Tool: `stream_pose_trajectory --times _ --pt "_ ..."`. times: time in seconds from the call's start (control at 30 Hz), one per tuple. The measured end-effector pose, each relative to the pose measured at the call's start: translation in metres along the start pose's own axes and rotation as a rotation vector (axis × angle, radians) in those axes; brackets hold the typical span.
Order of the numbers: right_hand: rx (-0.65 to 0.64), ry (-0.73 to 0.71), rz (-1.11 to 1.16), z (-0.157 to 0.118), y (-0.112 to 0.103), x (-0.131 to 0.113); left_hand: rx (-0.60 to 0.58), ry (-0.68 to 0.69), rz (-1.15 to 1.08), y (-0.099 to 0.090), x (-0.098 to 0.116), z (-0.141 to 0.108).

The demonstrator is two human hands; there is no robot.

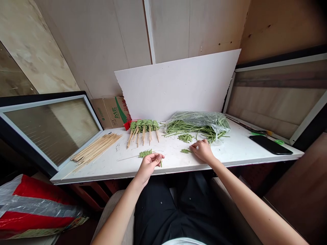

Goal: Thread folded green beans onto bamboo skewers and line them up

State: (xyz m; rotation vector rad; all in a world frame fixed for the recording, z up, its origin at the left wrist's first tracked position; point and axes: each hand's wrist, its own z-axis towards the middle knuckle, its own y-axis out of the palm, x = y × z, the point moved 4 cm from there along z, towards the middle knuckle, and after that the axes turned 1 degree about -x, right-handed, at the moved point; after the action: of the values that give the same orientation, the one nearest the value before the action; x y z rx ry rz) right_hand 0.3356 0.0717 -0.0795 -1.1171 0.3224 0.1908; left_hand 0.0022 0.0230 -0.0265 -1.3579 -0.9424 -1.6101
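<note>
My left hand is closed, pinching a short piece of green bean near the table's front edge. Just beyond it lies a skewer threaded with a row of bean pieces, its bare end pointing left. Fingers curled down, my right hand rests on the table beside a small group of cut bean pieces; whatever its fingertips hold is hidden. A larger heap of cut pieces lies behind that group. Finished-looking bean skewers are stacked farther back, sticks toward me.
Bare bamboo skewers lie spread at the left of the white table. A clear plastic bag of long beans sits at the back. To the right is a black phone; a cardboard box stands back left. Framed panels flank both ends.
</note>
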Motion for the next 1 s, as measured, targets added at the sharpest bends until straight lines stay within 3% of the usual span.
stream_pose_trajectory --times 0.1,0.17,0.23,0.3,0.4,0.53,0.67,1.0 --pt "0.063 -0.028 0.063 0.0 -0.009 -0.01 0.029 -0.027 -0.003 -0.002 -0.003 0.002" --pt "0.049 -0.058 0.245 0.0 -0.019 -0.026 0.05 -0.037 -0.009 0.0 -0.007 0.004" --pt "-0.107 -0.118 0.509 -0.004 -0.027 -0.051 0.06 -0.033 -0.009 0.004 -0.013 0.004" --pt "-0.377 -0.239 0.707 -0.015 -0.032 -0.083 0.075 -0.019 0.001 0.01 -0.023 0.005" --pt "-0.605 -0.418 0.711 -0.038 -0.039 -0.12 0.103 -0.004 0.012 0.016 -0.037 0.006" --pt "-0.573 -0.469 0.661 -0.051 -0.04 -0.136 0.102 0.0 -0.013 0.018 -0.047 0.007" --pt "-0.531 -0.434 0.706 -0.05 -0.036 -0.137 0.087 0.004 -0.025 0.017 -0.045 0.008" --pt "-0.575 -0.412 0.785 -0.053 -0.026 -0.139 0.086 -0.006 -0.022 0.014 -0.049 0.011"
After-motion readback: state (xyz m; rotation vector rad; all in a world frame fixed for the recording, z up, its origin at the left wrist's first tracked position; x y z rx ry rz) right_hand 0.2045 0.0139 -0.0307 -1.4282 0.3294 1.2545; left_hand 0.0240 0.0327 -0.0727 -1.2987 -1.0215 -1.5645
